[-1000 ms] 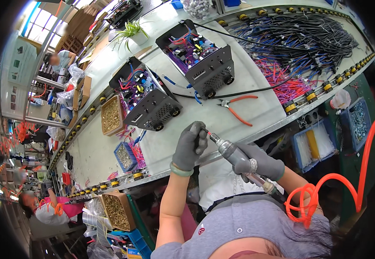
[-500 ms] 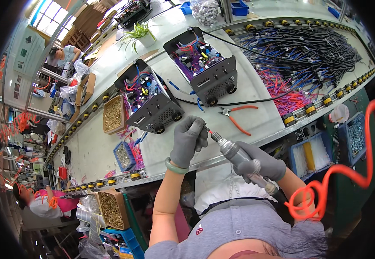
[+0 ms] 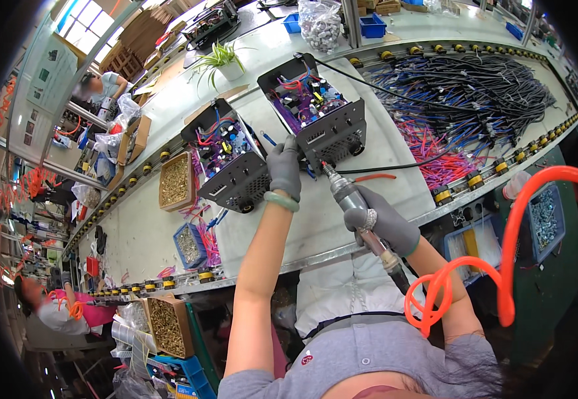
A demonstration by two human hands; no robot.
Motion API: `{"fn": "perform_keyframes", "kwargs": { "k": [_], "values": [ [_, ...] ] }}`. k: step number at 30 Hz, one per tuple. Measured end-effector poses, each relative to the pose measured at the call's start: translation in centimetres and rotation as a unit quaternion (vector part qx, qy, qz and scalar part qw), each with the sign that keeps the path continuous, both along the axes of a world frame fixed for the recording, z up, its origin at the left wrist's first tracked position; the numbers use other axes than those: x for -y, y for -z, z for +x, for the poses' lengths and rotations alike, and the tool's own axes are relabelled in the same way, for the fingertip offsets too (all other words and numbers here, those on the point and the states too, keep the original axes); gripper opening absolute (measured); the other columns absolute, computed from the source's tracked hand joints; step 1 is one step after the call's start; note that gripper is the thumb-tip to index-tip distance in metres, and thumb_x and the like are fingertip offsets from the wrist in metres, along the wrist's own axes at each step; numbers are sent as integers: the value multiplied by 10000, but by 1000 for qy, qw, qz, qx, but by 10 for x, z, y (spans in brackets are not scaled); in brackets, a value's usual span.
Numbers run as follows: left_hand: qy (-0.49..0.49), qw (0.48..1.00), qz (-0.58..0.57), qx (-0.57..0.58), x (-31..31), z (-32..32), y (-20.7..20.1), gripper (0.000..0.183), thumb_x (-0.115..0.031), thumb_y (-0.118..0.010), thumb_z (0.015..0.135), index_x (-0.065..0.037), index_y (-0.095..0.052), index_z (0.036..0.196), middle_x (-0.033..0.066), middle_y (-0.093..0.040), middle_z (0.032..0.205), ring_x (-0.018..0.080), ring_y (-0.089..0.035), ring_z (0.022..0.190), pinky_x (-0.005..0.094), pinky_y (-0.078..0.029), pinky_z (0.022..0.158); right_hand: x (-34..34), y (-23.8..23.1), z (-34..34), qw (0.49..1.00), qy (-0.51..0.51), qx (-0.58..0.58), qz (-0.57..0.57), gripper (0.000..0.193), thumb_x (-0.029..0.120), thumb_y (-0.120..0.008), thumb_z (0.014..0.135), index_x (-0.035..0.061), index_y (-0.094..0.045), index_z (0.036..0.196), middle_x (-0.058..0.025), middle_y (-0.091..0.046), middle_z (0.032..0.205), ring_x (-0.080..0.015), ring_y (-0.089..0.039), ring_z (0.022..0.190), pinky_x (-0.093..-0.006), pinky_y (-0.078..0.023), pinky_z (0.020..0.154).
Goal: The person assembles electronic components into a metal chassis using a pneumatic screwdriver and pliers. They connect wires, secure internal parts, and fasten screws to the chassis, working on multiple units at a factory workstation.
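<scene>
My right hand, in a grey glove, grips an air screwdriver with a coiled orange hose at its tail. The tool's tip meets the lower left of the front panel on an open black electronics unit. My left hand, also gloved, is closed at that panel's left edge; its fingertips are partly hidden. A second open unit with a purple circuit board stands to the left. Orange-handled cutting pliers lie behind the screwdriver, mostly hidden by it.
A pile of black cables with pink and blue ends lies at the right. At left are a box of brass-coloured parts and a blue bin. A potted plant stands behind. Two people work at the far left.
Both hands have moved away from me to the right-hand unit. The screwdriver's tip has gone from beside my left fingers to the front panel, now covering much of the pliers.
</scene>
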State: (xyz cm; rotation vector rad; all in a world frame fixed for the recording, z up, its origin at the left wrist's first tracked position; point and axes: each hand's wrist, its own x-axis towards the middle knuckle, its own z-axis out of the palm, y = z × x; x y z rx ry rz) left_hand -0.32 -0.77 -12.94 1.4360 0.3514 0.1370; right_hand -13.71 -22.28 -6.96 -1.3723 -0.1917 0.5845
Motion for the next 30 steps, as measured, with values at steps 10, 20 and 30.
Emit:
{"fn": "perform_keyframes", "kwargs": {
  "k": [10,20,30],
  "values": [
    [91,994,62,-22,0,4,-27,212,-164,-574,958,43,-597,918,107,-663,806,192,-673,633,287,-569,590,-1,2,9,1000,6,-19,3,692,484,-723,783,0,-471,1208,-41,-561,833,-92,-560,645,-260,-480,534],
    [101,992,72,-4,-3,7,-17,227,-199,-591,959,24,-578,922,95,-656,802,178,-674,653,286,-575,600,-4,10,11,1000,9,-19,-13,653,444,-698,787,-17,-470,1189,-50,-567,815,-97,-564,584,-262,-484,505],
    [97,994,53,6,-3,6,-15,220,-196,-593,950,19,-578,909,88,-649,790,172,-665,650,287,-575,610,-6,0,12,999,-4,-51,3,580,369,-665,798,12,-469,1210,-48,-559,783,-99,-557,570,-262,-479,489]
  ]
}}
